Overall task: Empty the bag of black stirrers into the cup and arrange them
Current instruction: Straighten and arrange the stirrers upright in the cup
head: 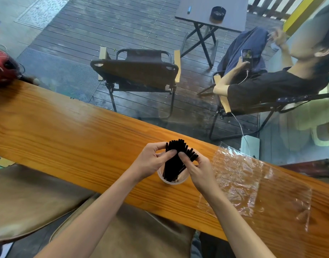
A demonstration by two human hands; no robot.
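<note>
At lower centre of the frame, the black stirrers (175,161) stand fanned in the clear cup (172,180) on the wooden tabletop (76,138). The left hand (150,162) and right hand (199,168) each pinch the bundle. The empty plastic bag (253,183) lies flat at right.

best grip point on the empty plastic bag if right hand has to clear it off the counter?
Probably the near left corner of the plastic bag, closest to the right hand. It lies flat and crinkled on the wooden counter, so a raised wrinkle or the edge gives something to pinch. Come from the left and above, clear of the cup of black stirrers.
</note>
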